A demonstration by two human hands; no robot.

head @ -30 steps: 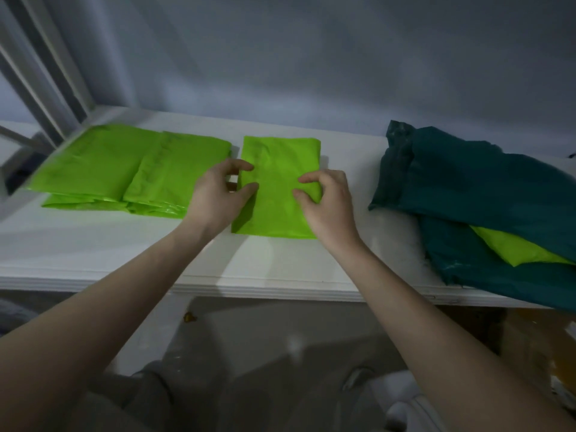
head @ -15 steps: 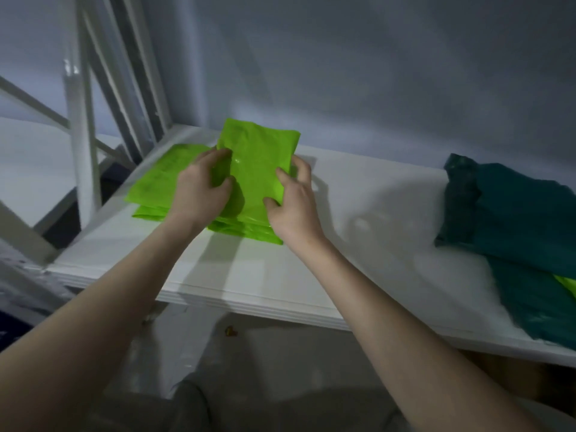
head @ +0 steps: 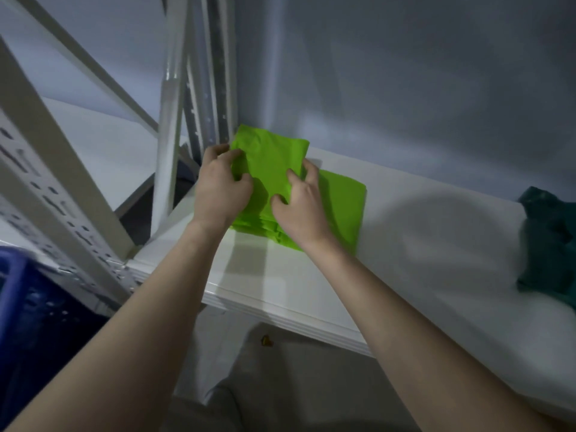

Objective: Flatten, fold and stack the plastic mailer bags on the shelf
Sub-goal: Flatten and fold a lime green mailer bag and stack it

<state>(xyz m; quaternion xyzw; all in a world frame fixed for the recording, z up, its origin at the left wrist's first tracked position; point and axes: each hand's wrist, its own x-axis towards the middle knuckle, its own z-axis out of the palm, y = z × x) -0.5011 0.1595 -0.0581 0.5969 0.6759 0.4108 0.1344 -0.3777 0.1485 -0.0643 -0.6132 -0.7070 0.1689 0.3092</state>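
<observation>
A folded bright green mailer bag (head: 271, 157) is held over the left end of the white shelf (head: 311, 285). My left hand (head: 221, 188) grips its left edge and my right hand (head: 299, 204) grips its right side. Under it lies a stack of folded green bags (head: 343, 207), partly hidden by my hands; its right part sticks out flat on the shelf. A heap of dark teal bags (head: 548, 244) lies at the shelf's right edge of view.
White metal shelf uprights and diagonal braces (head: 174, 120) stand close to the left of the stack. A perforated white post (head: 46, 188) slants across the left foreground. A blue crate (head: 28, 307) sits low at the left. A grey wall backs the shelf.
Both hands lifted the folded green bag from the shelf's middle and carried it left over the green stack. The view swung left, so the teal heap moved to the right edge.
</observation>
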